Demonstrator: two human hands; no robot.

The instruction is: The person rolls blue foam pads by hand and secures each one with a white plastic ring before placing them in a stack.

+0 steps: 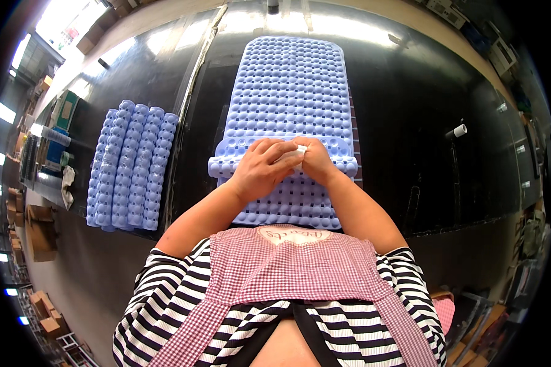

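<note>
Both hands at near edge of lavender bath mat (pixel 288 92), flat on black surface (pixel 422 122): left hand (pixel 260 171) and right hand (pixel 317 160) pinching one small white piece (pixel 297 151). Rolled mats (pixel 131 165) lie left. I judge piece may slip if pinch loosens.

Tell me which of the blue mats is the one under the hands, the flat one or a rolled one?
The flat blue studded mat at centre, partly folded under both hands. The rolled blue mats lie side by side to the person's left, untouched.
</note>
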